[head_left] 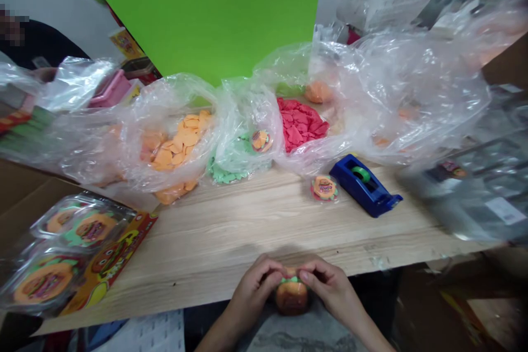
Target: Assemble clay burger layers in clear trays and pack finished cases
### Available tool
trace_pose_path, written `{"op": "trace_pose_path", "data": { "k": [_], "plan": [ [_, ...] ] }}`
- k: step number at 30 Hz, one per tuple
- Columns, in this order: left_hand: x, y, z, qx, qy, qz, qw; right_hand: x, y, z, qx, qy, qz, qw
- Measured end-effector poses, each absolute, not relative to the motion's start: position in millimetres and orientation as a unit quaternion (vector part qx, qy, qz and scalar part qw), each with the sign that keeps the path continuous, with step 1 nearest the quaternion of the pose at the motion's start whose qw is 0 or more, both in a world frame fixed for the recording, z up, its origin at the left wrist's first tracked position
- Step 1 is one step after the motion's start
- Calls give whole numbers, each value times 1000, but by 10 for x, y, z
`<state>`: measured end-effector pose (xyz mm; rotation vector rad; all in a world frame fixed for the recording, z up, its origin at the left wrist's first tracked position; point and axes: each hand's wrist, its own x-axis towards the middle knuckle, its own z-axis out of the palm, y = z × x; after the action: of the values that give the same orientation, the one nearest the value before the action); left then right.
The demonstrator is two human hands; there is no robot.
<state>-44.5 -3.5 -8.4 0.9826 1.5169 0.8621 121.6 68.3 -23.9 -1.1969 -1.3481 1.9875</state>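
At the front edge of the table I hold a small toy burger (292,296) with a brown bun and a strip of green below its top layer. My left hand (256,289) pinches its left side between thumb and fingers. On the opposite side, my right hand (330,289) grips it the same way. Farther up the wood surface lies a round burger-printed piece (324,188) in clear wrap. A blue tape dispenser (365,184) with a green roll stands to the right of that piece.
Along the back, open clear bags contain orange pieces (181,140), green pieces (229,169) and red pieces (301,122). Packaged burger toys (45,280) lie at left. Clear plastic trays (490,192) stand at right, below a white basket (371,8). A person's dark sleeve (49,41) shows far left.
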Motion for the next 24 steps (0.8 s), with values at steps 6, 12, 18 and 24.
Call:
{"op": "trace_pose_path", "data": {
  "k": [6,12,18,24],
  "plan": [
    [-359,158,-128,170,628,543,531,1184,742,-172,-442,-463,716,278],
    [-324,293,93,170,584,580,542,1320,807,159,-425,-502,665,353],
    [-342,240,185,431,631,387,516,1362,868,240,-377,-628,628,263],
    [-235,274,51,490,626,266,545,1356,763,-48,-408,-625,629,216]
  ]
}}
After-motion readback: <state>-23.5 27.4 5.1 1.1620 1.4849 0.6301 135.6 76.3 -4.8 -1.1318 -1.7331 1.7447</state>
